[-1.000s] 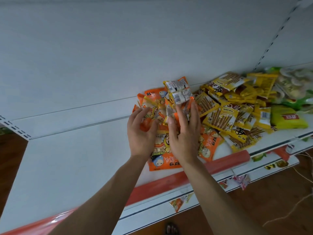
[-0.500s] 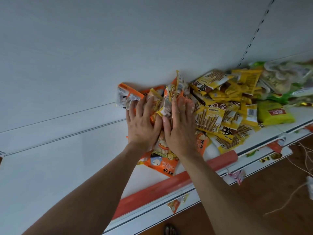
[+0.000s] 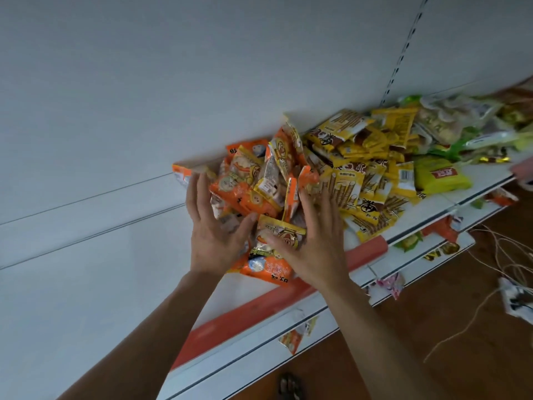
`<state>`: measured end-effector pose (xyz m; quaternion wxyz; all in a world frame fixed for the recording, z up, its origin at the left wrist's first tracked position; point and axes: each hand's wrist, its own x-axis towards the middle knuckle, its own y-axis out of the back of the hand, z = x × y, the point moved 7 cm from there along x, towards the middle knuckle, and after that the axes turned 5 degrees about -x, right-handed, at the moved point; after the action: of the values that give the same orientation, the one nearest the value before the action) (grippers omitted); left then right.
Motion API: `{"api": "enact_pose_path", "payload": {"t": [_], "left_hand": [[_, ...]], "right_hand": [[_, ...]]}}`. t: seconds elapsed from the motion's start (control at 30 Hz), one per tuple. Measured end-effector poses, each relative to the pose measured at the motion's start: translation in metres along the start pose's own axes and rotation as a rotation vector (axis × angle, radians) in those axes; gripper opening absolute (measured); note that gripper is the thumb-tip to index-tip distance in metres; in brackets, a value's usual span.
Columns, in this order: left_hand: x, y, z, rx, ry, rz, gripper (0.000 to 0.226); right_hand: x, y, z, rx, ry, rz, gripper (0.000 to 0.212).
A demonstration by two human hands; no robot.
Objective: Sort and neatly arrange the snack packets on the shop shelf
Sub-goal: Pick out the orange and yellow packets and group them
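A heap of orange snack packets [image 3: 259, 180] lies on the white shelf [image 3: 86, 284], against the back panel. My left hand [image 3: 213, 235] sits at the heap's left side, fingers spread, palm facing the packets. My right hand [image 3: 314, 243] is at the heap's right side, fingers spread, with a yellow-topped packet [image 3: 281, 235] between the two hands. Neither hand grips a packet. A pile of yellow stick-snack packets [image 3: 363, 174] lies right of the orange heap. An orange packet [image 3: 268, 267] lies flat near the shelf's front edge.
A yellow-green packet [image 3: 441, 177] and pale green bags [image 3: 461, 122] fill the shelf's right end. A red price strip [image 3: 259, 310] runs along the front edge. Lower shelves hold loose packets [image 3: 294, 339]. Cords [image 3: 504, 255] trail on the brown floor at right.
My hands have pulled back toward me and spread apart, from pressing on the orange heap to flanking it. The packets stand more bunched and upright.
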<state>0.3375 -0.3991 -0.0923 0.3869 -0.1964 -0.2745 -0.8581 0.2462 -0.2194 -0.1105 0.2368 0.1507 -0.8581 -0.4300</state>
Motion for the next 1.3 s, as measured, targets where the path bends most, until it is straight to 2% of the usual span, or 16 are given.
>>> {"api": "enact_pose_path", "payload": {"t": [0.03, 0.1, 0.17, 0.23, 0.27, 0.37, 0.53, 0.7, 0.83, 0.9, 1.0, 1.1, 1.17, 1.3], "left_hand": [[-0.003, 0.004, -0.001, -0.014, -0.006, 0.018, 0.106], [-0.01, 0.009, -0.006, -0.009, 0.09, 0.007, 0.106], [-0.016, 0.01, -0.013, 0.201, 0.178, -0.055, 0.108], [-0.02, 0.01, -0.016, 0.445, 0.193, -0.11, 0.113], [-0.022, 0.006, -0.016, 0.489, 0.19, -0.144, 0.116], [-0.025, -0.017, -0.017, 0.458, 0.192, -0.244, 0.124], [-0.016, -0.036, -0.028, 0.506, 0.223, -0.341, 0.116], [-0.008, -0.025, -0.033, 0.339, 0.32, -0.463, 0.106], [-0.008, 0.017, -0.019, 0.216, 0.243, -0.261, 0.075], [-0.017, 0.034, -0.019, 0.158, 0.261, -0.237, 0.066], [-0.033, 0.058, -0.027, 0.115, 0.291, -0.249, 0.061], [-0.047, 0.083, -0.03, 0.146, 0.252, -0.209, 0.058], [-0.049, 0.095, -0.029, 0.2, 0.197, -0.183, 0.058], [-0.028, 0.081, -0.02, 0.45, -0.047, -0.367, 0.073]], "right_hand": [[-0.004, -0.003, 0.002, -0.029, -0.01, -0.024, 0.109], [-0.009, -0.009, 0.005, -0.096, -0.022, -0.064, 0.114], [-0.012, -0.017, 0.008, -0.152, -0.04, -0.115, 0.114], [-0.014, -0.023, 0.012, -0.179, -0.063, -0.148, 0.111], [-0.014, -0.025, 0.013, -0.19, -0.069, -0.149, 0.11], [-0.007, -0.03, 0.013, -0.245, -0.079, -0.15, 0.106], [-0.001, -0.037, 0.019, -0.263, -0.145, -0.182, 0.105], [0.001, -0.036, 0.017, -0.252, -0.166, -0.272, 0.112], [0.002, -0.021, 0.006, -0.24, -0.177, -0.326, 0.123], [-0.002, -0.012, -0.007, -0.243, -0.166, -0.288, 0.122], [-0.018, 0.006, -0.03, -0.278, -0.081, -0.074, 0.106], [-0.047, 0.008, -0.057, -0.197, 0.06, 0.114, 0.076], [-0.06, -0.01, -0.075, -0.218, 0.125, 0.081, 0.066], [-0.073, -0.049, -0.078, -0.308, 0.05, -0.144, 0.08]]}}
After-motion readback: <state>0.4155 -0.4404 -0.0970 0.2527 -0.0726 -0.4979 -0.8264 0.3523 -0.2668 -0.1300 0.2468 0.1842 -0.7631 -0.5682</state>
